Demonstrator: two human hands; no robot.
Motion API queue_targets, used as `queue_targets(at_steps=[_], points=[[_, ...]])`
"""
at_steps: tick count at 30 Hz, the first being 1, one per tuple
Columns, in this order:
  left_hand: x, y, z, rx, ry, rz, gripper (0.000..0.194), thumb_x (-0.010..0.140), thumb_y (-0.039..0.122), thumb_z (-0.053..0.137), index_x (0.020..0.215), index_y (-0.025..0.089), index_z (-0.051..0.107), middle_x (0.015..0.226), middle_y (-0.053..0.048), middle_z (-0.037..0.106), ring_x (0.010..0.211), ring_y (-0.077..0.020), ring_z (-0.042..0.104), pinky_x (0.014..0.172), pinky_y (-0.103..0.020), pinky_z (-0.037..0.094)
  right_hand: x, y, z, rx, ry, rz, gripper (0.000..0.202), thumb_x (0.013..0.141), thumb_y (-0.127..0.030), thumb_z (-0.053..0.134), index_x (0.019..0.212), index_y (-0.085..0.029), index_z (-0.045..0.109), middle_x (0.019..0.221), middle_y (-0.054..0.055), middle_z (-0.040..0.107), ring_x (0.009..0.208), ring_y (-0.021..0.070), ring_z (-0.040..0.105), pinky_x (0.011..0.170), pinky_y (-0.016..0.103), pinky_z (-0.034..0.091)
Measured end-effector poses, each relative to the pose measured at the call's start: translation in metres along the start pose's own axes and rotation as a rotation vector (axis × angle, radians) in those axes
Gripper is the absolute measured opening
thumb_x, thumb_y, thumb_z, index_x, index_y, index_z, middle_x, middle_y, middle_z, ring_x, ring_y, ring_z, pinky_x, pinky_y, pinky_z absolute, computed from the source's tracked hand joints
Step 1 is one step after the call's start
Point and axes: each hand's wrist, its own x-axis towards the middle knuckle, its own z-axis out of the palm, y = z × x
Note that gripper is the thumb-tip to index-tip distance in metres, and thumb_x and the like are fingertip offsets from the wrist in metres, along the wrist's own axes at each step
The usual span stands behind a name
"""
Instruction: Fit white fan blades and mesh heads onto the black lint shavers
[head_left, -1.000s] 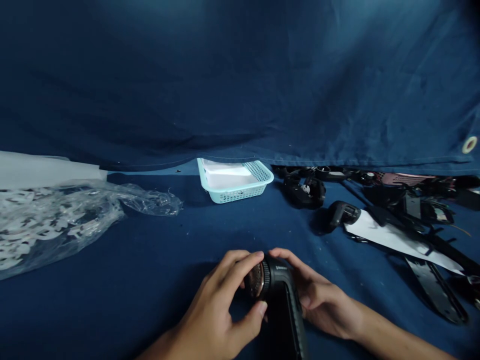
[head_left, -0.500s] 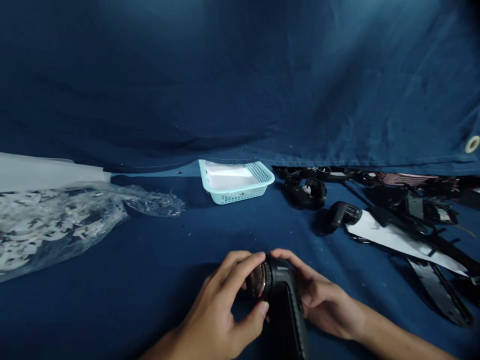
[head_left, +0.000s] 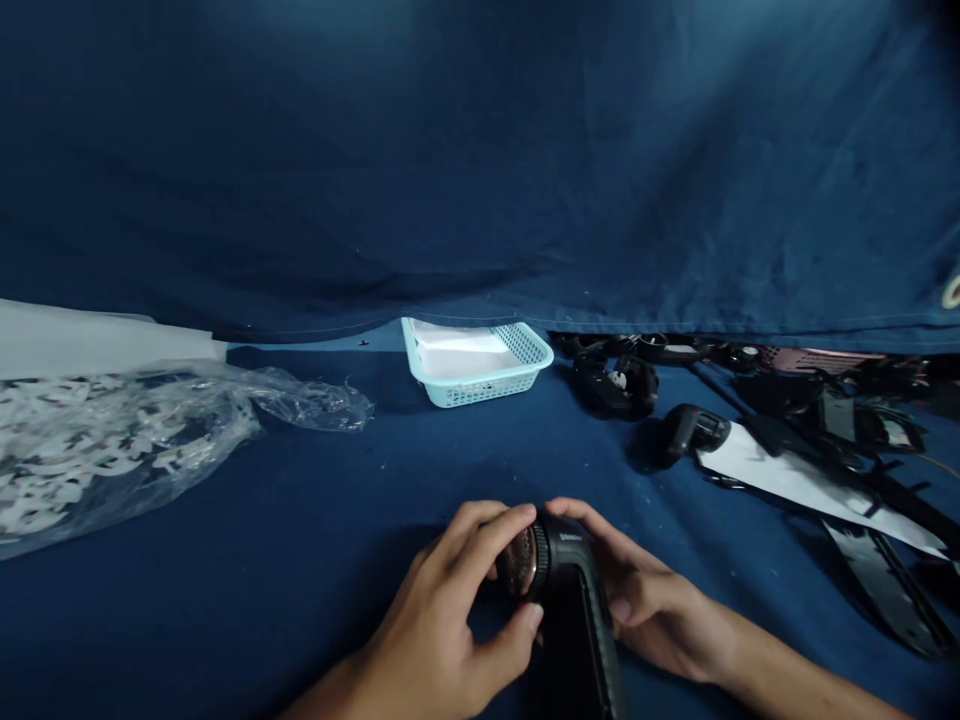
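Note:
A black handheld device [head_left: 581, 610] with a ribbed ring and a round brownish end stands at the bottom centre, its body running down out of view. The fingers and thumb of my left hand [head_left: 457, 610] are closed around the ring and the round end [head_left: 519, 562], which faces left. My right hand [head_left: 652, 600] grips the device from the right, with its index finger over the top and its other fingers partly hidden behind the body.
A light blue basket [head_left: 487, 388] with white sheets inside stands beyond my hands. On the left lies a clear plastic bag [head_left: 135, 440] of white pieces. Black parts [head_left: 615, 385] and a white strip [head_left: 795, 485] lie on the right. Dark blue cloth [head_left: 450, 170] hangs behind.
The whole view has shifted slightly, so the basket and the parts appear a little further right. Both hands keep the same hold on the black device.

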Motion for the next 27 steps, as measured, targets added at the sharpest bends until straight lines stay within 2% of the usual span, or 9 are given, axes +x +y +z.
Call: queue_targets(at_steps=[6,15,20,27], points=[[0.003,-0.0008,0.0007,0.002,0.015,0.019,0.066,0.083,0.019,0.059,0.142,0.032,0.032,0.13,-0.006,0.05,0.11,-0.0219,0.058,0.091,-0.037,0.056,0.0015,-0.0004,0.0004,0.018,-0.036,-0.016,0.076,0.056,-0.006,0.056,0.129,-0.031,0.054,0.113,0.003,0.063,0.102,0.0223,0.058,0.088,0.037,0.041],[0.0014,-0.0001,0.0014,0.015,0.015,0.014,0.065,0.083,0.019,0.058,0.142,0.032,0.032,0.129,-0.007,0.051,0.111,-0.0232,0.058,0.091,-0.04,0.056,0.0015,-0.0004,0.0002,0.015,-0.008,-0.002,0.076,0.056,-0.008,0.056,0.129,-0.03,0.055,0.111,0.002,0.063,0.1,0.022,0.056,0.086,0.035,0.041],[0.0007,0.0006,0.0013,0.007,0.013,0.017,0.065,0.084,0.019,0.058,0.142,0.031,0.032,0.129,-0.007,0.051,0.111,-0.0229,0.058,0.091,-0.039,0.056,0.0011,-0.0021,0.0022,0.032,-0.001,0.007,0.072,0.058,-0.009,0.056,0.127,-0.03,0.056,0.11,0.002,0.064,0.094,0.0213,0.058,0.087,0.038,0.041],[0.0,-0.0009,0.001,0.026,0.004,0.0,0.066,0.084,0.019,0.059,0.143,0.032,0.031,0.13,-0.006,0.05,0.109,-0.0224,0.058,0.093,-0.041,0.055,0.0002,-0.0025,0.004,0.028,-0.004,0.011,0.072,0.059,-0.009,0.055,0.128,-0.03,0.054,0.112,0.003,0.064,0.099,0.0223,0.058,0.088,0.037,0.04]])
